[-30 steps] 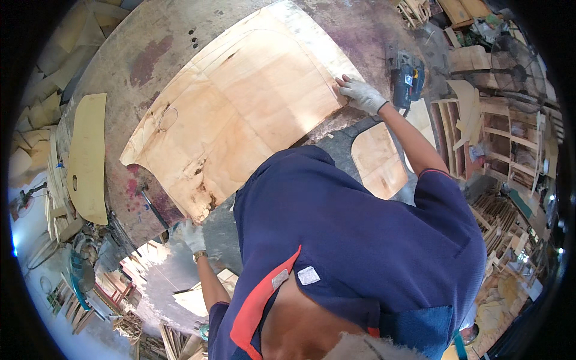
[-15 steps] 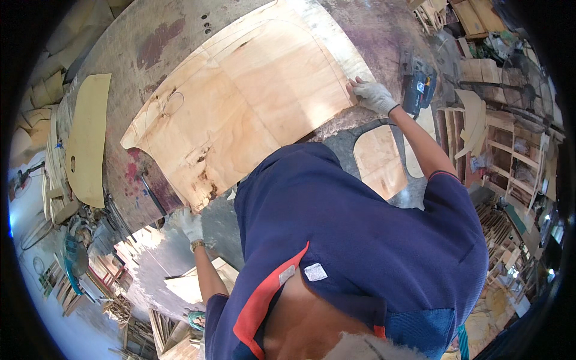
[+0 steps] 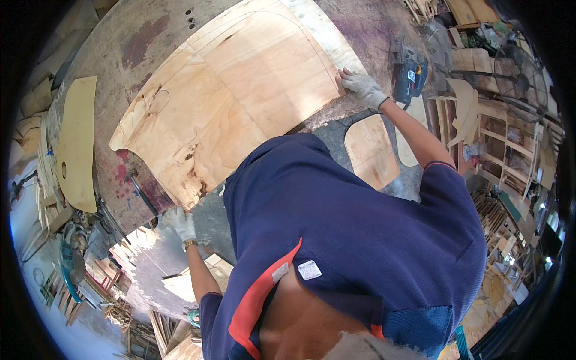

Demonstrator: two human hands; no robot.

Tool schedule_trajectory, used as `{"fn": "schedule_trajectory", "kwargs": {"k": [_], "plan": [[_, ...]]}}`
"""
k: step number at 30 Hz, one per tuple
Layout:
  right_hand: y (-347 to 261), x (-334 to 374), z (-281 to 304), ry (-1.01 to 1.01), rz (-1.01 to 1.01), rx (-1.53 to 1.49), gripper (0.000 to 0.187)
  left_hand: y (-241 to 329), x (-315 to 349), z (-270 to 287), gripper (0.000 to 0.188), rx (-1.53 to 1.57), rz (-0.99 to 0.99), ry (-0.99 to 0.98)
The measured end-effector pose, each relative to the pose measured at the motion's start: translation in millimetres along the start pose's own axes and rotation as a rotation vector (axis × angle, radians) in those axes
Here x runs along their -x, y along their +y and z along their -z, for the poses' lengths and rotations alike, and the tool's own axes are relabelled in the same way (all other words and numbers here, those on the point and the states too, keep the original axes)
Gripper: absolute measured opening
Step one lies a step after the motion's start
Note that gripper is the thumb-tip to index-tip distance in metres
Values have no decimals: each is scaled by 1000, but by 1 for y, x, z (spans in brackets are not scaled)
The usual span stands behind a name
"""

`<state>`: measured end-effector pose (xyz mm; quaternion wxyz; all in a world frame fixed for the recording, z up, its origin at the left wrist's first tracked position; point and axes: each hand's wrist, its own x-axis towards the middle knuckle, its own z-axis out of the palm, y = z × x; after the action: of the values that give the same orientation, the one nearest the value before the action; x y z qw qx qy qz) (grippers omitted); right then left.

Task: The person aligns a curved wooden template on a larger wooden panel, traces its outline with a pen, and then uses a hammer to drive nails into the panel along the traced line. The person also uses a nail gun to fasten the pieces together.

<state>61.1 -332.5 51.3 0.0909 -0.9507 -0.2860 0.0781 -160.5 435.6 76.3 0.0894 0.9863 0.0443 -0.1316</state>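
A large plywood sheet [image 3: 234, 90] with curved pencil lines and a small drawn loop lies on the worn workbench [image 3: 120, 102]. Its lower left corner, near some dark knots, is gripped by my gloved left hand [image 3: 182, 224], fingers bent over the edge. At the sheet's right edge my gloved right hand [image 3: 365, 89] holds on, fingertips on the top face and thumb side hidden. A pale, scuffed strip [image 3: 330, 30] runs along the sheet's upper right side. Close to my right hand rests a dark blue and black power tool [image 3: 410, 75].
A yellowish curved template [image 3: 77, 144] lies at the bench's left side. Below the bench edge are a rounded wood panel [image 3: 371, 150] and, at lower left, thin boards [image 3: 210, 273]. A dark slim tool [image 3: 144, 195] sits near my left hand. Wooden racks [image 3: 507, 141] stand on the right.
The whole view has shifted a little, so things appear slightly farther left. Both hands stay on the plywood sheet, which shows no clear movement on the bench.
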Motion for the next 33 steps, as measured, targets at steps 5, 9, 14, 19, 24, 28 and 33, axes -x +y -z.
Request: {"fn": "schedule_trajectory", "kwargs": {"k": [5,9,14,19,24,28,33], "plan": [[8,5,-1,-162,-53,-59,50,7,3,4,52,-59,-7,19],[7,-4,14,-209,11,7,53,8,-2,17,70,30,85,-73],[0,-35,44,-115,-430,-380,58,2,-82,30,38,127,203,372],[-23,-100,21,95,-645,-424,78,3,-195,10,35,350,586,498],[-37,-122,-4,273,-651,-388,77,9,-219,-15,35,666,773,651],[-39,-116,-4,355,-621,-699,75,11,-217,-9,34,845,805,643],[-35,-115,3,319,-649,-661,76,18,-213,0,32,734,821,605]]}}
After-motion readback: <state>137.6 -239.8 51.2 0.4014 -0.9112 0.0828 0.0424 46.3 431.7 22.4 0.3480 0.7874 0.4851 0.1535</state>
